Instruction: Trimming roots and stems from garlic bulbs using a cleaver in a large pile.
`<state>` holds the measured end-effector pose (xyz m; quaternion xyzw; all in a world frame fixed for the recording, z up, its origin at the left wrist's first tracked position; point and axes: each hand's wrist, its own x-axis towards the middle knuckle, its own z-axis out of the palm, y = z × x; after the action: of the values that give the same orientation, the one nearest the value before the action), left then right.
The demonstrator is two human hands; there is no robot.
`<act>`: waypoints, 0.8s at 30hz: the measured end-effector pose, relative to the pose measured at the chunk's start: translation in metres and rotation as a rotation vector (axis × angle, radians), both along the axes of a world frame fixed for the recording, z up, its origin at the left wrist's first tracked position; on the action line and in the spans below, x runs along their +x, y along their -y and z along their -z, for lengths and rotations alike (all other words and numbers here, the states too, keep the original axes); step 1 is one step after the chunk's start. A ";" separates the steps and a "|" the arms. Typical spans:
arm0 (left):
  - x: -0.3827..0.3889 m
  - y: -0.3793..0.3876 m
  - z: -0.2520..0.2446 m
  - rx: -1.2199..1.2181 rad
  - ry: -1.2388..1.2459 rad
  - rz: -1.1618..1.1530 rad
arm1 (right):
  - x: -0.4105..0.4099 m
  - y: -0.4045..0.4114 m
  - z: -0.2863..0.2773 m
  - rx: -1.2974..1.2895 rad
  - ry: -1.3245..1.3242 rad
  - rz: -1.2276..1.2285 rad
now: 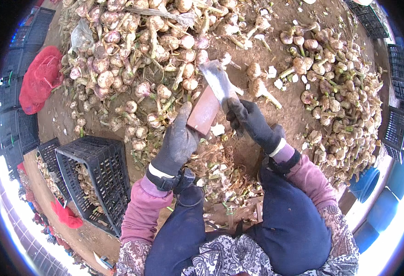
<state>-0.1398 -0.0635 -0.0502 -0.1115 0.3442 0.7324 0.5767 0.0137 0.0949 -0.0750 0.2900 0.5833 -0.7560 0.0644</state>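
A reddish rectangular sharpening stone (pixel 204 112) is held in my gloved left hand (pixel 177 141), at the middle of the head view. My gloved right hand (pixel 252 120) grips a broad metal knife blade (pixel 216 77) near its lower end; its handle is hidden in the glove. The blade lies slanted over the upper part of the stone and points up and left. Beyond the hands spreads a large heap of garlic bulbs with stems (pixel 119 62). A second garlic pile (pixel 340 100) lies to the right. Dry skins and trimmings (pixel 222 176) cover the ground between my knees.
A black plastic crate (pixel 90 148) with some garlic inside stands tilted at the left. Stacked black crates (pixel 10 96) and a red mesh sack (pixel 41 81) lie farther left. More crates (pixel 396 127) and a blue bucket (pixel 365 184) stand at the right edge.
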 end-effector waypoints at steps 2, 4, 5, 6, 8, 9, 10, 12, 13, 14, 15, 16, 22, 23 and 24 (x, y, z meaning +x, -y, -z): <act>0.002 -0.001 -0.001 0.010 0.032 -0.045 | -0.002 -0.001 -0.002 0.073 -0.062 -0.137; 0.004 -0.002 -0.003 0.039 0.005 0.003 | -0.004 -0.003 -0.004 0.079 -0.070 -0.201; 0.005 -0.003 -0.005 0.050 -0.010 0.023 | -0.006 -0.007 -0.005 0.019 -0.006 -0.031; 0.006 -0.005 -0.007 0.008 -0.018 0.022 | -0.007 -0.008 -0.006 -0.055 0.023 0.110; 0.009 -0.008 -0.011 -0.067 -0.034 0.031 | -0.009 -0.006 -0.006 0.015 0.059 0.215; 0.009 -0.008 -0.013 -0.103 -0.040 0.034 | -0.010 -0.005 -0.005 0.094 0.119 -0.009; 0.009 -0.010 -0.014 -0.118 0.075 -0.149 | -0.009 -0.002 -0.005 0.156 -0.046 -0.013; 0.008 -0.010 -0.014 -0.118 -0.080 0.032 | -0.007 -0.001 -0.002 0.068 -0.041 0.053; 0.005 -0.008 -0.014 -0.152 -0.125 0.113 | -0.005 0.000 -0.002 -0.056 0.036 0.196; 0.003 -0.008 -0.012 -0.148 -0.113 0.103 | -0.004 -0.002 -0.001 -0.127 -0.128 0.316; -0.001 -0.005 -0.010 -0.052 -0.123 0.083 | -0.002 -0.002 -0.001 -0.020 -0.109 0.136; -0.003 -0.004 -0.007 0.004 -0.131 -0.015 | 0.000 -0.004 -0.001 0.099 -0.092 -0.026; -0.017 0.003 0.003 0.086 -0.005 0.035 | 0.001 -0.008 -0.004 0.093 0.081 0.141; -0.016 0.004 0.003 0.055 0.012 -0.042 | 0.000 -0.006 -0.002 0.117 0.029 -0.004; -0.017 0.004 0.003 -0.025 0.039 -0.127 | 0.004 -0.004 -0.001 0.165 0.005 -0.106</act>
<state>-0.1568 -0.0676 -0.0532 -0.1544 0.3341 0.7611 0.5341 0.0172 0.0988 -0.0738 0.2646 0.6581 -0.7001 0.0816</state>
